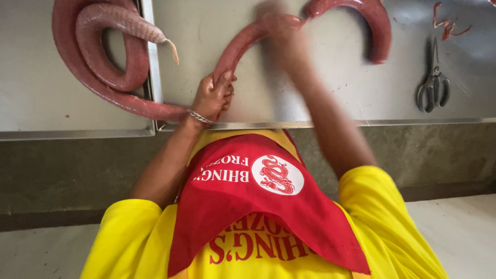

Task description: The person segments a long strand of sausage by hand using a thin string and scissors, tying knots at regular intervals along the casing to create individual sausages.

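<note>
Left hand [212, 97] grip clamped on sausage [244, 41], right hand [281, 31] blurred, grip unclear, scissors [433, 83] nearby

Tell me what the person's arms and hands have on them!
Both arms are bare below short, bright yellow sleeves. The left hand has a thin silver bracelet around its wrist. The right hand is blurry, with nothing visible on it. No gloves.

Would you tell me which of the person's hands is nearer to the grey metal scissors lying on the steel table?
The right hand, blurred, on the long red sausage, lies nearer the grey metal scissors. The left hand grips the sausage farther off.
</note>
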